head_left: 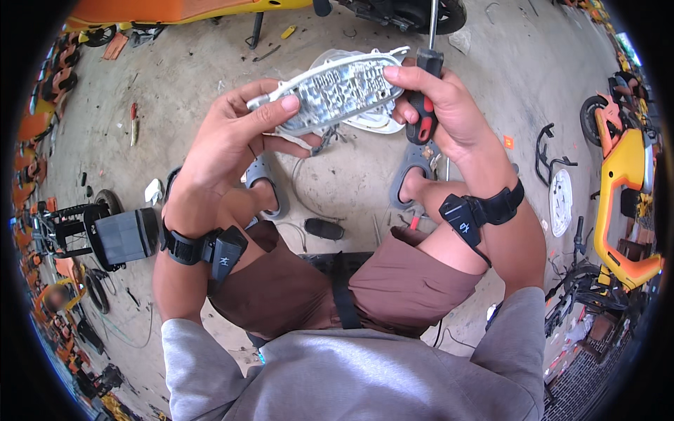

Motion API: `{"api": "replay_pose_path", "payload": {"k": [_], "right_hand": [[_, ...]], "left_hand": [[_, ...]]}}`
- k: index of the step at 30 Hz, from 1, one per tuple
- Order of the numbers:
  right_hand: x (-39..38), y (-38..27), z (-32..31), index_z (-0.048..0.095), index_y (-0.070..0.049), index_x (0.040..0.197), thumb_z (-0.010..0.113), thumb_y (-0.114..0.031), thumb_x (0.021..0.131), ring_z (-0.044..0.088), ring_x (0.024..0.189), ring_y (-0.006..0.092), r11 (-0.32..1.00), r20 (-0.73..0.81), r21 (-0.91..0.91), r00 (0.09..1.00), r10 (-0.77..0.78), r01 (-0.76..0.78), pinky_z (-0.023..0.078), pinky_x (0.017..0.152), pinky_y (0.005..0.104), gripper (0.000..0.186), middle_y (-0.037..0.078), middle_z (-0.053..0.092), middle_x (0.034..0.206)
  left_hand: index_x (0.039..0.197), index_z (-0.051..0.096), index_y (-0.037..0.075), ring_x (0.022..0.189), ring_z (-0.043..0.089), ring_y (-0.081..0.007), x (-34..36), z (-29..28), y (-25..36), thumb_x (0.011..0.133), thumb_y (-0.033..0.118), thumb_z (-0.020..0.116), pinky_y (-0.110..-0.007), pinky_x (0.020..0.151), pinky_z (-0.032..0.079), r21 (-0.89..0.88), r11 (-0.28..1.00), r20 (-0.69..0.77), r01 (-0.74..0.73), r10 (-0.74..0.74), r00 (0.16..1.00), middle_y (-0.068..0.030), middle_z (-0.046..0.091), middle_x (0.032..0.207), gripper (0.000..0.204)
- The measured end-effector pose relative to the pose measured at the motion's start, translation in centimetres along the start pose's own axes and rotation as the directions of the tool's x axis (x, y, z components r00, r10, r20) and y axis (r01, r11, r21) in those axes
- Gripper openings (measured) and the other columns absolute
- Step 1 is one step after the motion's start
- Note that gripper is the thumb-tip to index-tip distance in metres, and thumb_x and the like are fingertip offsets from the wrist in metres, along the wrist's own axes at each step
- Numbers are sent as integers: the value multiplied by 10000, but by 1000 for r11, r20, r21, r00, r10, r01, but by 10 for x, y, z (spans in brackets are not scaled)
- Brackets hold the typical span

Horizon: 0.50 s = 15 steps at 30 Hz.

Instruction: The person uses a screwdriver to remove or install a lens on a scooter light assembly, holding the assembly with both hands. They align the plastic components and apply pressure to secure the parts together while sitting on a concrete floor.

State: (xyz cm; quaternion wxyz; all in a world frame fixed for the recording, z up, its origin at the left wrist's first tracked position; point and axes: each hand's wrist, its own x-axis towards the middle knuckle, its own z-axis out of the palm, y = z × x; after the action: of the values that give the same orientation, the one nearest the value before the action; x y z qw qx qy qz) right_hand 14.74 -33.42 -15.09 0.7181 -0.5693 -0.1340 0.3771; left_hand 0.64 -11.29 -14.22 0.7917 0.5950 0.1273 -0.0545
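A long oval instrument display panel (340, 91) with a pale rim and silvery digit segments is held up in front of me, tilted with its right end higher. My left hand (242, 123) grips its left end, thumb on the face and fingers behind. My right hand (446, 102) pinches the right end, thumb on the rim. A screwdriver (427, 91) with a black and red handle is also in the right hand, its shaft pointing away from me. Behind the panel, a pale oval cover (375, 121) lies on the floor, partly hidden.
Orange and yellow vehicles stand ahead and at the right, one with a yellow frame (611, 217). Another white oval part (561, 202) lies on the right floor. A red-handled tool (133, 123) and a dark box (126, 235) are on the left. Cables (302, 189) lie between my feet.
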Motion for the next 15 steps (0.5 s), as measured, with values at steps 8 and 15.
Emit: {"api": "replay_pose_path", "payload": {"k": [8, 15], "right_hand": [[-9, -1, 10, 675, -26, 889, 767, -196, 800, 523, 523, 69, 994, 196, 93, 980, 43, -62, 419, 497, 214, 213, 21, 621, 767], [-3, 4, 10, 636, -9, 1090, 672, -344, 872, 532, 543, 87, 988, 15, 65, 991, 136, -137, 447, 500, 219, 401, 131, 685, 914]], "left_hand": [[1367, 329, -70, 829, 691, -349, -8, 6, 2, 961, 303, 530, -374, 622, 598, -128, 974, 433, 187, -115, 894, -313, 615, 1049, 587], [1307, 467, 12, 606, 593, -186, -1, -16, -3, 1020, 491, 293, -248, 386, 411, -481, 874, 228, 65, 54, 972, -203, 640, 943, 585]]}}
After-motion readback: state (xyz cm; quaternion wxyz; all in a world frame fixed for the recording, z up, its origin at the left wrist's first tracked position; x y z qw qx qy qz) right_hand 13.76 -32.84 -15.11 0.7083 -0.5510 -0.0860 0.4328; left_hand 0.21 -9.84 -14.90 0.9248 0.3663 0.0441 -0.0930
